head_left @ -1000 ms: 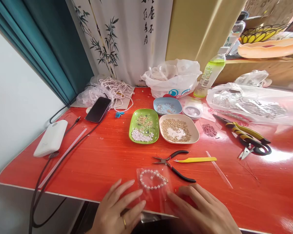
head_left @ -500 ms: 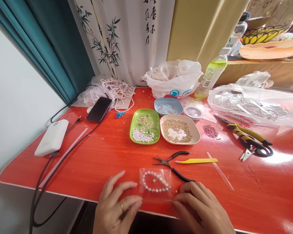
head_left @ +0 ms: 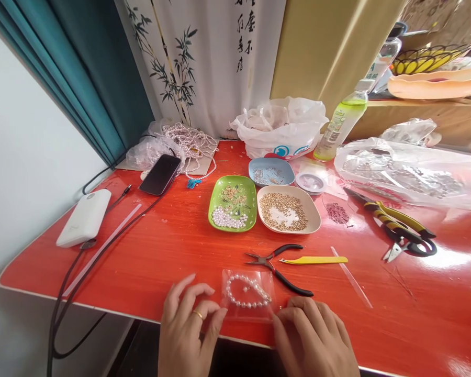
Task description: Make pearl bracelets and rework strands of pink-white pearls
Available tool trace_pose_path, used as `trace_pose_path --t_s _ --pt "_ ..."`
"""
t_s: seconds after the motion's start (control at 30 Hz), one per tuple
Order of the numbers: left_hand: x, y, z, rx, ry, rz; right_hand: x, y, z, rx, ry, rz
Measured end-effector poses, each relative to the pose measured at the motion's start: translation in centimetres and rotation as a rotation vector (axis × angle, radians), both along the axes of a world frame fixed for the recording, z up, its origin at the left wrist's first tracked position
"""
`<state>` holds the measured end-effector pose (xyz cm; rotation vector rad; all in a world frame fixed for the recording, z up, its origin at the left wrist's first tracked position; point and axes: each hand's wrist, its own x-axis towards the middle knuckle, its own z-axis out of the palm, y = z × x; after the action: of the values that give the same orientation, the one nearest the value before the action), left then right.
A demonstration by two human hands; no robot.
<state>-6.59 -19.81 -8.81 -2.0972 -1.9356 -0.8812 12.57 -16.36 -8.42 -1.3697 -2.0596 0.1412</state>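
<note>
A pearl bracelet [head_left: 248, 303] lies inside a small clear plastic bag [head_left: 247, 314] near the front edge of the red table. My left hand [head_left: 190, 324] is at the bag's left side, fingers apart, a gold ring on one finger, thumb tip near the bag's lower left corner. At the lower right corner, my right hand [head_left: 312, 332] rests with bent fingers, its thumb and index finger touching or close to the bag's edge. Just behind the bag are black-handled pliers [head_left: 292, 283], spread open, and yellow tweezers [head_left: 317, 259].
Green [head_left: 233, 231], cream [head_left: 289, 230] and blue [head_left: 271, 183] dishes hold beads and small parts. Larger pliers [head_left: 400, 222] and scissors [head_left: 395, 252] lie right. A phone [head_left: 160, 174], power bank [head_left: 84, 217] and cables are left. A bottle [head_left: 340, 125] and plastic bags stand behind.
Both hands have shifted slightly; the right hand has moved a little left and down, so the whole end of the pliers' black handle shows. The view has tilted slightly.
</note>
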Motion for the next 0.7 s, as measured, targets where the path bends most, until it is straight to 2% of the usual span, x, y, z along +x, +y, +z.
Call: trace_pose_path --t_s 0.33,0.5,0.7 --pt "0.55 0.35 -0.05 -0.046 0.058 0.063 -0.25 -0.03 -0.36 0.117 -0.048 -0.072" --pt "0.5 0.59 0.29 -0.052 0.07 0.06 -0.28 0.01 -0.4 0.12 -0.042 -0.08" --pt "0.36 0.72 0.42 -0.058 0.063 0.036 -0.35 0.1 -0.07 0.044 -0.03 -0.099"
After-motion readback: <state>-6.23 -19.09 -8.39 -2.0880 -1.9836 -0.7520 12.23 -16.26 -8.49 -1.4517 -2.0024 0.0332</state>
